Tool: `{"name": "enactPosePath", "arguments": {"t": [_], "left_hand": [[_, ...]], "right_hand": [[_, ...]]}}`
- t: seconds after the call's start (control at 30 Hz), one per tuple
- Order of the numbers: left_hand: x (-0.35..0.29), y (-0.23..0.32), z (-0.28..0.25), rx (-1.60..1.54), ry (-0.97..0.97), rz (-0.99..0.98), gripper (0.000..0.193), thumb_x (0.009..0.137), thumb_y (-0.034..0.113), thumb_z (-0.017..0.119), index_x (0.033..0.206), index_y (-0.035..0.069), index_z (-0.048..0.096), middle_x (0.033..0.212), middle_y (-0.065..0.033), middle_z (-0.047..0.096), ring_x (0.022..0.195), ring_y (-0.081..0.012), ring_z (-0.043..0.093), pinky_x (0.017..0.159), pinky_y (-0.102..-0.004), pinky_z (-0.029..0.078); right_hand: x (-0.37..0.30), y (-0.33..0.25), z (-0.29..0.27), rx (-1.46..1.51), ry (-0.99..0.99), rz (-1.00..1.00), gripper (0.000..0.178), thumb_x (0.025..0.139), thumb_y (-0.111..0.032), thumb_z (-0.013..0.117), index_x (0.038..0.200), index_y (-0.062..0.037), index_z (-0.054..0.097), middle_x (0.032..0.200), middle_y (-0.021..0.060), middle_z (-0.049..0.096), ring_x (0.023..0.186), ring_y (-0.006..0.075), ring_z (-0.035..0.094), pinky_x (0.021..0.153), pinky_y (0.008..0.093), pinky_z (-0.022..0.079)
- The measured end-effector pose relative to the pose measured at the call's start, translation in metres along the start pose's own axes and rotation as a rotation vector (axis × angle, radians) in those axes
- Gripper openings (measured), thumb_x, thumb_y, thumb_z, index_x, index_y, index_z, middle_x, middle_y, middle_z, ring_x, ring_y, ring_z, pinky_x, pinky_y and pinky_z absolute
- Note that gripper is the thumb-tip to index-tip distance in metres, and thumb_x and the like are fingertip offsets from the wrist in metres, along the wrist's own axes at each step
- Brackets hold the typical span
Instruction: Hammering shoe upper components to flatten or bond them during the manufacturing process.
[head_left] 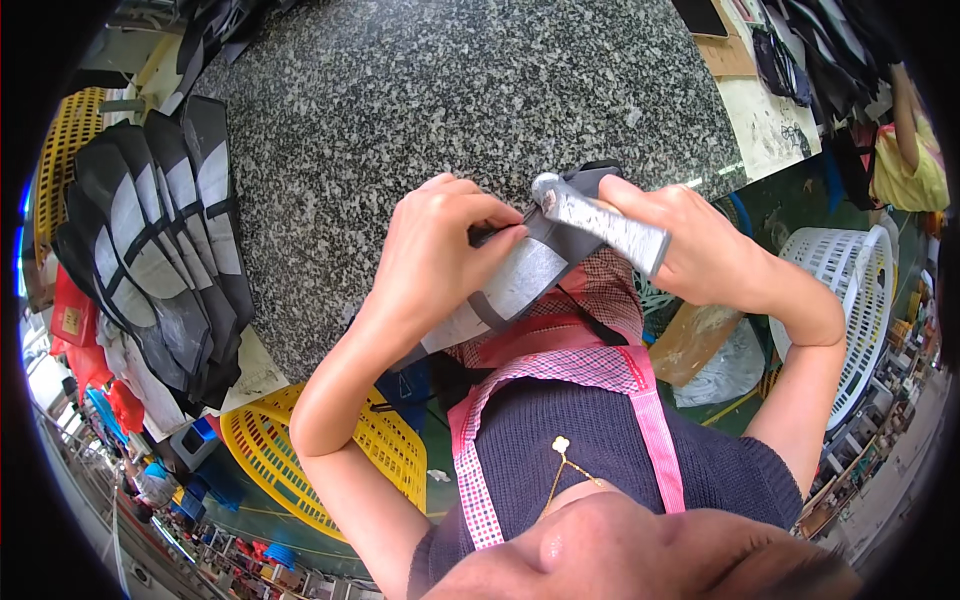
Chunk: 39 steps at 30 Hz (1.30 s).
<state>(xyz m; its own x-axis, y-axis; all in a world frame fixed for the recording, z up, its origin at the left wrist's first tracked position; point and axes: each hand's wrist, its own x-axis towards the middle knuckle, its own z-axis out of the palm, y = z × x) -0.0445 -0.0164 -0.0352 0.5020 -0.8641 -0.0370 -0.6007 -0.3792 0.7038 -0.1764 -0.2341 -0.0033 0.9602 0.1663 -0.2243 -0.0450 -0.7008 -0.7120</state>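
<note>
At the near edge of the speckled stone tabletop (400,90) lies a dark flat piece with light grey panels (527,272), slanting between my hands. My left hand (432,238) pinches its upper edge between thumb and fingertips. My right hand (692,240) is wrapped around a hammer (607,222). The hammer's silvery metal head lies over the piece, its rounded end close to my left fingertips. Most of the hammer's handle is hidden by my right hand. The piece's lower left end passes behind my left forearm.
A fanned stack of similar dark and grey pieces (160,235) sits on the tabletop's left edge. Yellow plastic baskets (300,460) stand at the lower left and far left. A white basket (862,300) is at right, near another person in yellow (910,175).
</note>
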Motion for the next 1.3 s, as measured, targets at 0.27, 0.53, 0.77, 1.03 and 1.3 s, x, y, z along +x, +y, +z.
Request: {"name": "enactPosePath", "arguments": {"t": [0.27,0.53,0.77,1.03,1.3], "left_hand": [[-0.025,0.009,0.014,0.268,0.110,0.242,0.019,0.079,0.001,0.073,0.097,0.002,0.070,0.090,-0.0114,0.063,0.080,-0.0292,0.064,0.066,-0.0383,0.052],[-0.035,-0.002,0.007,0.041,0.058,0.142,0.015,0.077,0.001,0.066,0.090,-0.001,0.070,0.085,-0.0130,0.061,0.085,-0.0308,0.063,0.073,-0.0412,0.053],[-0.038,0.001,-0.008,-0.189,-0.002,-0.138,0.014,0.079,0.005,0.074,0.092,-0.001,0.074,0.078,-0.0115,0.065,0.073,-0.0267,0.065,0.067,-0.0352,0.054],[-0.071,-0.004,0.006,0.073,0.138,0.110,0.019,0.076,-0.001,0.071,0.096,0.001,0.071,0.088,-0.0103,0.062,0.080,-0.0259,0.062,0.068,-0.0356,0.052],[-0.069,-0.010,0.009,0.110,0.143,0.189,0.022,0.075,0.000,0.065,0.097,0.000,0.065,0.092,-0.0114,0.057,0.087,-0.0274,0.059,0.072,-0.0371,0.053]], "right_hand": [[-0.003,-0.012,0.002,0.144,0.050,-0.057,0.014,0.092,-0.009,0.055,0.099,-0.0007,0.046,0.068,0.0226,0.061,0.068,0.0455,0.063,0.060,0.0507,0.049],[0.002,-0.012,0.000,0.065,0.006,0.054,0.015,0.091,-0.010,0.057,0.099,-0.0008,0.047,0.074,0.0247,0.062,0.072,0.0455,0.063,0.061,0.0512,0.048],[0.000,-0.019,0.019,0.003,-0.088,-0.044,0.018,0.092,-0.013,0.056,0.099,-0.0002,0.045,0.068,0.0252,0.060,0.071,0.0472,0.063,0.060,0.0547,0.048],[0.004,-0.020,0.012,0.008,0.067,-0.098,0.019,0.088,-0.009,0.061,0.099,-0.0010,0.048,0.074,0.0236,0.062,0.074,0.0447,0.064,0.059,0.0518,0.049],[0.007,-0.034,-0.007,0.141,-0.003,0.113,0.023,0.100,-0.017,0.055,0.109,0.0037,0.061,0.075,0.0192,0.067,0.067,0.0335,0.069,0.063,0.0379,0.054]]}}
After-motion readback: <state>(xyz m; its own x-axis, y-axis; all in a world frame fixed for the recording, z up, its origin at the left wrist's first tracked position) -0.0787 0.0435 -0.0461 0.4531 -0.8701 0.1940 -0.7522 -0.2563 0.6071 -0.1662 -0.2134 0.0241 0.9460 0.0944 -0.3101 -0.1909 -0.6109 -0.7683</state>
